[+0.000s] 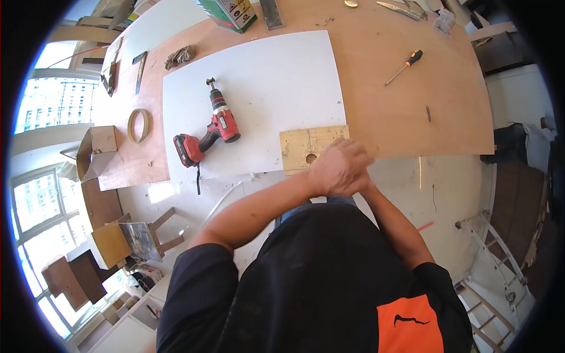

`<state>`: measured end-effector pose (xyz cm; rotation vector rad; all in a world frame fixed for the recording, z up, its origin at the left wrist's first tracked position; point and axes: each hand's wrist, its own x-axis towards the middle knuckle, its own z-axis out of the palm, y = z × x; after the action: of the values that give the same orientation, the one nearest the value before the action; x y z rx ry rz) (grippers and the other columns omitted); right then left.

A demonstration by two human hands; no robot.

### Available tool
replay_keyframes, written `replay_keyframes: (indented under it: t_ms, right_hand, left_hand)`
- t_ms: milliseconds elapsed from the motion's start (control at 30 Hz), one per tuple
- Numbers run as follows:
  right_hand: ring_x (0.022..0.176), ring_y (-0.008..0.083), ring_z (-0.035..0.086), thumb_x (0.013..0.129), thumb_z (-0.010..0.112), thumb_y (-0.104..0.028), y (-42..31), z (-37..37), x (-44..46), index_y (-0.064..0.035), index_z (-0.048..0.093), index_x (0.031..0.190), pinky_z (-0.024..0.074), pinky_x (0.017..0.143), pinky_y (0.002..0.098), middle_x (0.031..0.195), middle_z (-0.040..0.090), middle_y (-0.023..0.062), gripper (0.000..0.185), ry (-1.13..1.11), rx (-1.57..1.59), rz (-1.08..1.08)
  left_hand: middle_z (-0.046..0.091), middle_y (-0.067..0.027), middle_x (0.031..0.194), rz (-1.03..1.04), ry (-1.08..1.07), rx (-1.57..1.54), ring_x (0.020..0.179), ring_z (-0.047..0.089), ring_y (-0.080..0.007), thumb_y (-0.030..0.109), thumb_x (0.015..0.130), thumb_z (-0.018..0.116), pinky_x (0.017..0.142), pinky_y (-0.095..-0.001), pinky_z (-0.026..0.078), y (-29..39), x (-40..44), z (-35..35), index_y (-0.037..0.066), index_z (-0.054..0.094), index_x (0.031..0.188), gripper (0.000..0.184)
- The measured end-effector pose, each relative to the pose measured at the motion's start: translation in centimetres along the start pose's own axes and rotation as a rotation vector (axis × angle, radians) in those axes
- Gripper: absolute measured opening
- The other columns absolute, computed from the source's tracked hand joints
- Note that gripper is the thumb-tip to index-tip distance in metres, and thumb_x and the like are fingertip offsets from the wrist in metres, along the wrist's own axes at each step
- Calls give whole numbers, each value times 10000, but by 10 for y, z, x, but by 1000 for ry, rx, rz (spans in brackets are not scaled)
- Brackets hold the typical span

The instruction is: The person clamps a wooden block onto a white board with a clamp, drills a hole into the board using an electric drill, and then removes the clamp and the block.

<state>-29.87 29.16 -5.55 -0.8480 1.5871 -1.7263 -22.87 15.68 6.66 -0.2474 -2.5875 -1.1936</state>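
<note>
My left hand (340, 167) is closed, its fingers curled, over the near right corner of a small wooden board (297, 142). Whatever it grips, if anything, is hidden. My right hand (365, 180) lies mostly beneath and behind the left one, so its fingers do not show. The board has a round hole near its front edge and rests on a white panel (288, 76). To the left on the panel lies a red and black cordless drill (223, 125), a wide bit in its chuck. Neither hand touches the drill.
An orange-and-black screwdriver (406, 66) and a thin drill bit (428, 113) lie on the right of the wooden tabletop (459, 112). At the left are a tape roll (145, 126) and a try square (140, 70). A green box (232, 16) stands at the far edge.
</note>
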Motion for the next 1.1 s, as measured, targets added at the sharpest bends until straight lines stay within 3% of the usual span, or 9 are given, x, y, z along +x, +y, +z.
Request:
replay_keyframes:
  t_ms: [67, 200, 267, 467, 567, 767, 867, 967, 1100]
  right_hand:
    - [866, 200, 685, 834, 746, -151, 0, -1, 2, -14, 694, 977, 549, 757, 337, 923, 709, 69, 205, -3, 21, 15]
    - [832, 210, 692, 837, 743, -155, -12, 1, 10, -11, 699, 946, 554, 741, 337, 899, 712, 76, 186, -3, 10, 63]
    - [847, 242, 696, 863, 728, -167, 3, 0, 6, -4, 671, 1069, 557, 757, 356, 920, 711, 93, 269, -10, -159, -74]
    - [895, 320, 692, 896, 736, -235, 7, 17, -3, -13, 386, 1444, 551, 810, 426, 972, 695, 115, 687, 279, -481, -232]
    - [848, 282, 677, 896, 751, -302, -24, 21, 5, -6, 454, 1372, 539, 768, 412, 928, 687, 87, 634, 204, -605, 48]
    - [738, 100, 565, 904, 695, -319, 2, 11, -12, -21, 620, 863, 463, 653, 302, 770, 626, 18, 311, 120, 32, -5]
    - [725, 76, 533, 895, 663, -298, 4, 12, -9, -40, 598, 782, 446, 639, 292, 741, 592, 5, 290, 103, 160, 109]
    - [707, 74, 506, 892, 656, -310, 18, 8, -5, -53, 576, 764, 431, 617, 308, 719, 558, -8, 298, 99, 50, 23]
    - [657, 129, 507, 905, 663, -286, -6, 13, -2, -33, 545, 745, 420, 595, 357, 687, 552, 38, 322, 67, -77, -86]
  left_hand:
    - [637, -81, 879, 264, -171, 41, 912, 657, -321, 305, 803, 795, 858, -428, 505, -3, 2, -28, 113, 658, 1020, 321]
    - [639, -66, 841, 342, -267, 196, 815, 653, -289, 313, 856, 721, 754, -411, 481, -15, 4, -37, 90, 655, 1024, 287]
    - [635, -67, 802, 353, -344, 399, 736, 653, -272, 290, 891, 674, 700, -409, 469, -13, 11, -36, 55, 638, 1050, 286]
    - [629, -88, 678, -215, -105, 668, 544, 634, -277, 200, 913, 626, 614, -438, 485, 23, -1, 20, -115, 543, 1288, 497]
    - [694, -194, 740, -631, -191, 422, 597, 686, -332, 142, 918, 569, 657, -472, 537, 33, 15, 19, -148, 487, 1382, 554]
    - [710, -297, 803, -926, 144, -378, 756, 712, -446, 162, 896, 554, 707, -537, 554, 14, 2, 8, -87, 563, 1309, 482]
    - [713, -220, 823, -778, -195, 63, 781, 691, -433, 218, 882, 653, 776, -542, 520, 31, 2, -8, -19, 626, 1231, 422]
    - [680, -139, 821, -365, -27, 440, 754, 660, -382, 262, 856, 712, 859, -529, 465, 40, -21, -12, 32, 654, 1195, 414]
    - [650, -110, 805, -183, 38, 566, 741, 647, -329, 273, 841, 707, 893, -500, 433, 30, -24, -4, 29, 648, 1220, 455]
